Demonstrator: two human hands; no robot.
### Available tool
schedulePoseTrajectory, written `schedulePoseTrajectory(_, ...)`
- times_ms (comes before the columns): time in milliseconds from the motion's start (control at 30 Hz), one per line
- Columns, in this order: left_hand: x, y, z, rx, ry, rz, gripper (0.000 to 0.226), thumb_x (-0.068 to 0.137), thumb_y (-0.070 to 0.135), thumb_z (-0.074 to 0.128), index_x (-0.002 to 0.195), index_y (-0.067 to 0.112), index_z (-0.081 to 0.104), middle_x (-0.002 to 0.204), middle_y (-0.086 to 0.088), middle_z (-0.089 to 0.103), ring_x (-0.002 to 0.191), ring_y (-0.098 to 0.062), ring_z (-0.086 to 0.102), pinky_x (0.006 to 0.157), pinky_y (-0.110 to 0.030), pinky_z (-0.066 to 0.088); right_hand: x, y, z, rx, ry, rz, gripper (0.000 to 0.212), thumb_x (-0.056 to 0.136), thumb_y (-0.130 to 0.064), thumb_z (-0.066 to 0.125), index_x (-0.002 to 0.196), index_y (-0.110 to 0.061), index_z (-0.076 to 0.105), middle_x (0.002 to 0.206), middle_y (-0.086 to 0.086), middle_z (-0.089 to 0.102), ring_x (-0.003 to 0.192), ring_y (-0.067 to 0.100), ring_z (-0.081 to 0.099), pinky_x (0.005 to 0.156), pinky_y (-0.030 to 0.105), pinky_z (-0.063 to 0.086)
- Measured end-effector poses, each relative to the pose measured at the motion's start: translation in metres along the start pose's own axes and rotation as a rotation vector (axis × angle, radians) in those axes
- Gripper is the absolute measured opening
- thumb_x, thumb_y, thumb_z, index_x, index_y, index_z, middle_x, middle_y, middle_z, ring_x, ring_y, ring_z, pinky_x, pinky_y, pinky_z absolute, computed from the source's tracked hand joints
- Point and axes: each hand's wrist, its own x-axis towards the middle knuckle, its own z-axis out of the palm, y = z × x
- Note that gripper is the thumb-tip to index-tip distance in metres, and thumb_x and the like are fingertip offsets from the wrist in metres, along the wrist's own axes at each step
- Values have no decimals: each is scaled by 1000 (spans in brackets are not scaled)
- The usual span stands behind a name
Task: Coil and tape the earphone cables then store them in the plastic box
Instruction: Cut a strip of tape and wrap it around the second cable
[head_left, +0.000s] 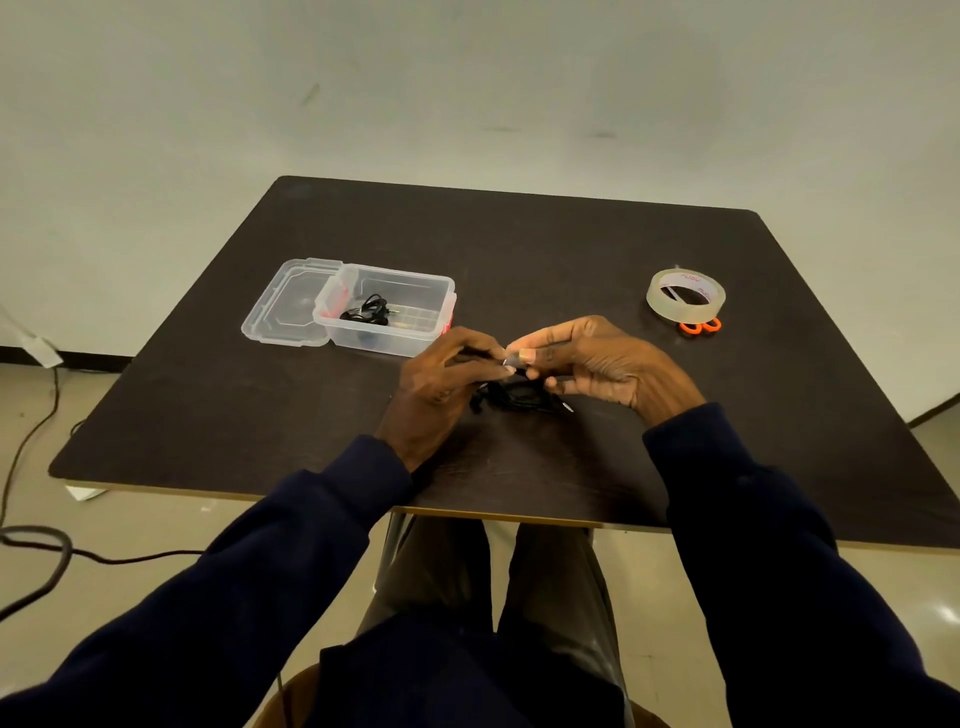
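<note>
Both hands' fingers pinched on black earphone cable; another coil inside open plastic box.

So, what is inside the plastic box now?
One coiled black earphone lies inside the box. Whether it is taped cannot be seen.

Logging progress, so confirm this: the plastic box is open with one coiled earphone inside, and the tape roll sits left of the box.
One thing is wrong: the head view shows the tape roll on the right side of the table, far from the plastic box. The box is open with one coiled earphone inside.
</note>
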Motion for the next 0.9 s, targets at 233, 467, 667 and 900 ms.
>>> schedulePoseTrajectory(233,-4,5,-3,28,15,-95,22,87,-4,77,107,6,77,113,-14,68,105,-16,67,95,-24,56,1,1,-2,-302,181,-155,8,87,-7,78,91,-12,82,95,9,79,81,15,70,65,25,58)
schedulePoseTrajectory(467,6,12,11,8,-104,-572,33,99,20,67,131,11,66,128,-5,70,115,-7,65,99,-17,51,2,14,1,-596,409,-307,4,87,-14,80,85,-18,80,85,-6,76,76,5,68,64,18,50)
schedulePoseTrajectory(667,29,13,21,14,-226,-684,30,96,23,71,124,13,71,116,-3,74,95,-3,64,81,-10,50,4,25,12,-670,472,-398,18,84,-13,83,78,-29,75,79,-11,74,70,-2,70,64,13,51)
schedulePoseTrajectory(900,36,11,22,18,-358,-725,24,88,18,80,112,19,77,105,4,76,82,2,63,75,-14,53,5,39,17,-660,494,-478,22,78,-3,85,84,-22,77,79,-9,75,72,2,72,67,18,59)
